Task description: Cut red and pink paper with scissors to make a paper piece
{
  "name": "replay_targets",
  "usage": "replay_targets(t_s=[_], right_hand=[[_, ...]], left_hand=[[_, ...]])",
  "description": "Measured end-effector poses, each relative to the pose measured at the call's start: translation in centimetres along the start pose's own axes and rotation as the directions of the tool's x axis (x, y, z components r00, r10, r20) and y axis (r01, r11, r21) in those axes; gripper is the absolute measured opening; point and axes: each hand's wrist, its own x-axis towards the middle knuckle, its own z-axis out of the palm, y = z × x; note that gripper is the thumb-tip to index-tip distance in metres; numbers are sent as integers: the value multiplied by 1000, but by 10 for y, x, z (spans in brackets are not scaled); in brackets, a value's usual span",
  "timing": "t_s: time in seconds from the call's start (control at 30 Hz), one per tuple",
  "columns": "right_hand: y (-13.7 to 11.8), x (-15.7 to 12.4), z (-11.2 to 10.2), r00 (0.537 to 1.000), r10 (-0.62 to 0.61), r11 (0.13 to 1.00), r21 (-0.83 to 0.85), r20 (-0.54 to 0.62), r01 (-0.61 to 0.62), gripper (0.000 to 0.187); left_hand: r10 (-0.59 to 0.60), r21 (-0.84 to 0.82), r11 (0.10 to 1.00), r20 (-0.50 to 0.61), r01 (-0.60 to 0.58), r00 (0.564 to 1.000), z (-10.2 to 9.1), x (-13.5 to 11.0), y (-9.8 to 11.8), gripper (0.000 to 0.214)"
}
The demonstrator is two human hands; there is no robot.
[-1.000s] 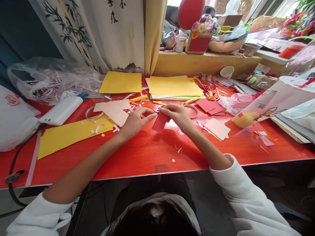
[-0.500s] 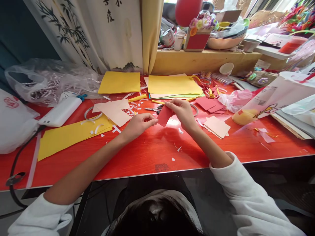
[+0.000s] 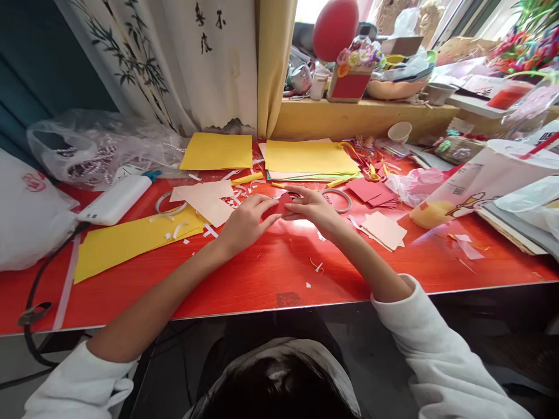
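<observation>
A small piece of red paper [image 3: 283,205] is held between my two hands above the middle of the red table. My left hand [image 3: 248,224] grips its left side with thumb and fingers. On the right side my right hand [image 3: 315,210] pinches it, and the fingers cover part of the paper. Just behind the hands lie scissors [image 3: 286,196], mostly hidden. A roll of tape [image 3: 338,199] is beside my right hand. Pink paper [image 3: 205,198] and white scraps [image 3: 210,231] lie left of my left hand.
Yellow sheets [image 3: 216,151] and a yellow stack [image 3: 310,157] lie at the back. Red paper squares [image 3: 373,192] and pale pink squares [image 3: 384,228] are to the right, near a tilted drink cup [image 3: 458,186]. A white power bank-like box [image 3: 116,199] lies left.
My hands have come together around the red paper; my left hand now grips it too, and the paper shows less between the fingers. The view has shifted slightly.
</observation>
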Motion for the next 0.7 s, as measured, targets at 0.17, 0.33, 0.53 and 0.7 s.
replay_targets(t_s=[0.17,0.33,0.53,0.7], right_hand=[[2,2,1,996,-94,977,-193,-8,91,52],[2,2,4,981,-134,970,-185,138,159,67],[-5,0,1,990,-138,976,-166,43,143,53],[-2,3,1,996,-73,997,-21,-58,72,20]], left_hand=[[-174,-284,937,127,204,977,-3,2,2,40],[-302,-548,746,229,379,925,0,4,-2,37],[-483,-824,402,180,400,857,2,7,-7,36],[-566,-856,336,150,393,810,2,6,-4,38]])
